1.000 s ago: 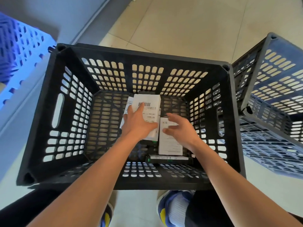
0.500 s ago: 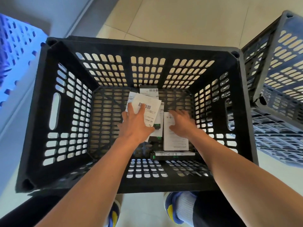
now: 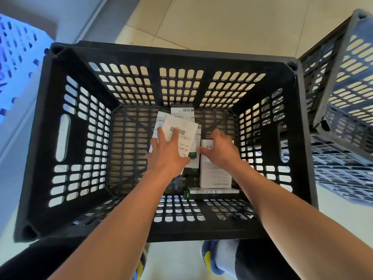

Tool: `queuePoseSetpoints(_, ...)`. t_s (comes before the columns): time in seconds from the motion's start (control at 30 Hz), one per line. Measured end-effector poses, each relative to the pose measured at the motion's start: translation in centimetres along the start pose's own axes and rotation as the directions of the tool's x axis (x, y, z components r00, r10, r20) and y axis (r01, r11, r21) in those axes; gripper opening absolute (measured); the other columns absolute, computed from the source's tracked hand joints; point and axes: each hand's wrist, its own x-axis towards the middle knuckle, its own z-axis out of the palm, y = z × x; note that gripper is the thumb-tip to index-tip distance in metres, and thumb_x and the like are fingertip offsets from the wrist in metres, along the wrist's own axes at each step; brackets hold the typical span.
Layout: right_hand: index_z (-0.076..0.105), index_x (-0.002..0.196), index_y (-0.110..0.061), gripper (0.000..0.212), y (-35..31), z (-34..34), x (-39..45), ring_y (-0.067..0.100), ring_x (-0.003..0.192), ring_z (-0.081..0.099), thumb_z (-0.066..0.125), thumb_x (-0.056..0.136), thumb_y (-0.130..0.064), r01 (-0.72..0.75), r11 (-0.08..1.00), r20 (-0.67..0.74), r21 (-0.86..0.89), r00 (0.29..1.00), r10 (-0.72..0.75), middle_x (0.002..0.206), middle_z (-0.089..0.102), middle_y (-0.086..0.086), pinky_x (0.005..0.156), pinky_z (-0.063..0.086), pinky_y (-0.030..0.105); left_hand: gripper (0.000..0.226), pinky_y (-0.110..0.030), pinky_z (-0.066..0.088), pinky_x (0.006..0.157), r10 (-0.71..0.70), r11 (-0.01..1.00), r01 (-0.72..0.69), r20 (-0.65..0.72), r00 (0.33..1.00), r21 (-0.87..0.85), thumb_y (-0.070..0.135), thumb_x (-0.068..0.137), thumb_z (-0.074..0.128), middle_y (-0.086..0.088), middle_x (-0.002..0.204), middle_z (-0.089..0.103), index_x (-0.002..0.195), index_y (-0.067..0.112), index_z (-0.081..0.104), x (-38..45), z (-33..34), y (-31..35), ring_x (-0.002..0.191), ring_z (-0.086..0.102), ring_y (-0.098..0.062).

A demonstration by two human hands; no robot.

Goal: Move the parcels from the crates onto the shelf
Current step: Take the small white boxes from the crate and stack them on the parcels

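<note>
Reaching down into the black crate [image 3: 48, 150], both arms over the near rim. It sits on the tiled floor [image 3: 222, 23]; a second crate [image 3: 343, 93] stands tilted just beside it on my right, and something blue and perforated [image 3: 12, 57] shows at far left. No shelf in view.

The parcels lie in a loose heap on the crate bottom, toward the middle and the far wall, overlapping like things dropped in, not stacked. Farthest back, a flat parcel [image 3: 182, 112] with a barcode label. In front of it, the tilted white parcel [image 3: 181, 134], also barcoded, lies on top of the others. Right of that, a white box [image 3: 215, 174] lies flat, long side pointing toward me. Nearest me, a thin dark box [image 3: 212, 194] with a white top strip lies crosswise against the white box's end.

Left hand [image 3: 168, 152]: fingers spread wide, laid flat on the tilted parcel, fingertips reaching its barcode. Pressing or steadying by the look of it, not gripping; cannot tell whether the thumb is under an edge.

Right hand [image 3: 221, 147]: fingers loosely curled, half open, resting on the far end of the white box, thumb at its left edge. Probably the start of a grasp; nothing lifted yet.
</note>
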Motion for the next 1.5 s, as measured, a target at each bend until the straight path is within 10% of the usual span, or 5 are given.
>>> queuePoseSetpoints(0.63,0.054,0.128,-0.021,0.047,-1.6,-4.4,-3.0,0.024,0.128,0.035,0.072,0.086,-0.034,0.149,0.989,-0.496,0.027,0.861,-0.116,0.134,0.046,0.004,0.103,0.040,0.055,0.099,-0.060,0.046,0.098,-0.008,0.997,0.002,-0.090,0.996,-0.074,0.054,0.079,0.073,-0.006,0.160,0.007,0.156,0.035,0.015,0.3,-0.4,-0.6,0.139,0.024,-0.038)
queuePoseSetpoints(0.87,0.042,0.111,-0.027,0.045,-1.3,-3.2,-4.7,0.020,0.121,0.034,0.074,0.080,-0.031,0.062,0.998,-0.338,-0.013,0.939,-0.063,0.125,0.041,-0.003,0.101,0.038,0.054,0.098,-0.059,0.045,0.101,0.015,0.999,-0.018,-0.071,0.997,-0.034,0.055,0.080,0.072,-0.005,0.163,0.000,0.157,0.035,0.013,-0.2,0.0,-0.3,0.141,0.021,-0.038)
queuePoseSetpoints(1.03,0.041,0.127,-0.021,0.055,-0.1,-2.3,-5.6,0.028,0.144,0.014,0.072,0.082,-0.030,-0.046,0.998,-0.115,-0.036,0.992,0.041,0.155,0.021,0.006,0.106,0.036,0.063,0.098,-0.061,0.043,0.103,0.008,1.000,-0.009,-0.046,0.999,-0.015,0.055,0.083,0.070,-0.005,0.164,-0.006,0.157,0.033,0.011,-0.9,0.9,-0.9,0.143,0.017,-0.038)
queuePoseSetpoints(1.2,0.008,0.158,-0.035,0.088,0.0,-1.0,-5.2,0.038,0.151,-0.024,0.066,0.092,-0.024,-0.152,0.986,0.114,-0.073,0.980,0.160,0.163,-0.033,0.005,0.112,0.028,0.067,0.098,-0.061,0.042,0.105,0.000,1.000,-0.001,-0.040,0.999,-0.024,0.055,0.085,0.069,-0.005,0.165,-0.010,0.157,0.033,0.008,-1.3,1.3,-1.0,0.145,0.014,-0.039)
queuePoseSetpoints(1.5,-0.024,0.157,-0.031,0.093,-0.8,1.9,-4.8,0.043,0.140,-0.043,0.052,0.103,-0.030,-0.151,0.983,0.289,-0.107,0.941,0.176,0.156,-0.046,0.005,0.115,0.022,0.070,0.097,-0.060,0.043,0.105,0.001,1.000,-0.002,-0.060,0.998,-0.008,0.056,0.085,0.070,-0.006,0.165,-0.009,0.157,0.035,0.008,-1.0,1.3,-0.8,0.145,0.014,-0.038)
